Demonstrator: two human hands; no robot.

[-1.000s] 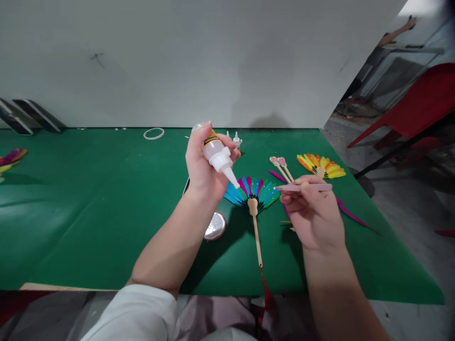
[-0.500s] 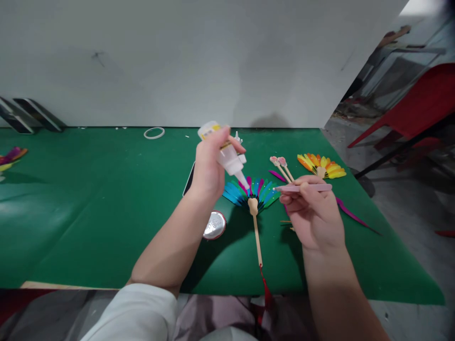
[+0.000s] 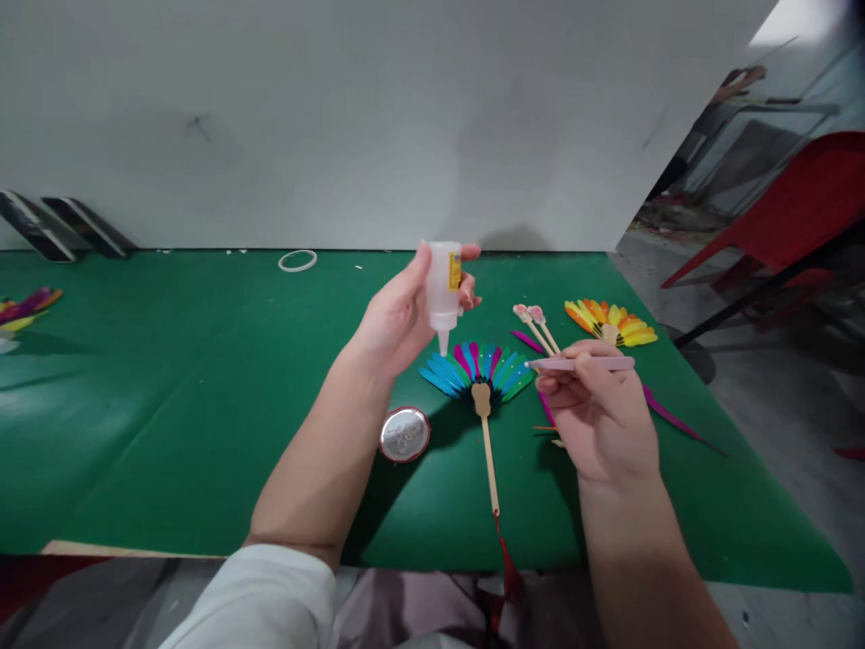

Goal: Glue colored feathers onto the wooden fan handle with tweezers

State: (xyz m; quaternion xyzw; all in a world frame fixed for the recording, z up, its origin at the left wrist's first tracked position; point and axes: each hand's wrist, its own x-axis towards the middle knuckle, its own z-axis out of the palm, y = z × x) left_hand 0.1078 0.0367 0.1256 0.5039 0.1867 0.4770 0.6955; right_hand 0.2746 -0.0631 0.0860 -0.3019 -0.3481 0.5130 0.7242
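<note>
My left hand (image 3: 404, 311) is closed around a clear glue bottle (image 3: 442, 287) with a yellow label, its nozzle pointing down over the left side of a feather fan. That fan (image 3: 481, 397) has blue, green and magenta feathers dotted with small bright spots, a wooden handle and a red tassel (image 3: 510, 577). It lies on the green table. In my right hand (image 3: 601, 406) are pale pink tweezers (image 3: 585, 363), held level, with their tip near the fan's right feathers. A round tin-like dish (image 3: 404, 434) with shiny contents sits left of the handle.
A yellow and orange fan (image 3: 612, 326) and two pink-topped sticks (image 3: 537, 324) lie at the right, with a magenta feather (image 3: 676, 416). Toward the back are a white ring (image 3: 297, 260) and two dark phone-like slabs (image 3: 81, 225) against the white wall (image 3: 338, 117). A red chair (image 3: 804, 198) stands beyond.
My left hand has turned the glue bottle from a slant to nearly upright, nozzle down, and moved the nozzle left across the fan. My right hand stays nearly still with the tweezers.
</note>
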